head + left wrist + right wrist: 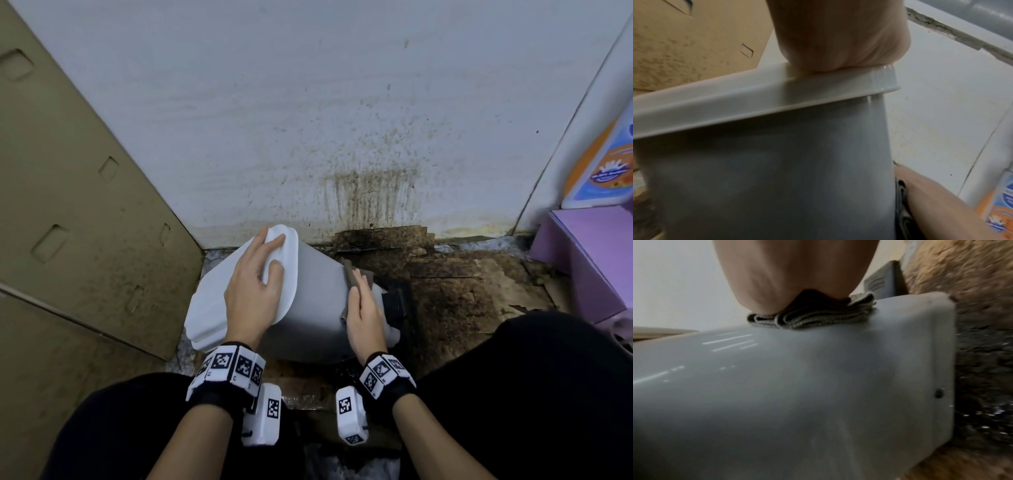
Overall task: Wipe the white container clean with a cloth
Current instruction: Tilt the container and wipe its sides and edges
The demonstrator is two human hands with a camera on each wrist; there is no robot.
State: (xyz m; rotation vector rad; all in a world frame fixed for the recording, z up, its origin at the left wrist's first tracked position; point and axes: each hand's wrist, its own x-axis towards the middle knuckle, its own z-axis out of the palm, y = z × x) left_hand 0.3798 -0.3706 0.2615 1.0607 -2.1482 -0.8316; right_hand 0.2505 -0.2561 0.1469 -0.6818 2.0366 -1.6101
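Note:
A white container (315,301) with a closed lid (212,308) lies tilted on the floor, its lid end toward the left. My left hand (253,284) rests on the lid with fingers spread and fairly straight; in the left wrist view the palm (838,40) presses on the lid's rim above the container's wall (777,178). My right hand (363,308) lies flat along the container's right side and presses a folded grey cloth (348,272) against it. The right wrist view shows the palm (797,272) on the folded cloth (812,316), which sits on the container's upper edge (797,394).
A tall cardboard box (85,205) stands close on the left. A stained white wall (308,102) is straight ahead. Dark, soiled cardboard (462,291) covers the floor. A purple box (589,260) and an orange-and-blue pack (603,164) stand at right. My knees flank the container.

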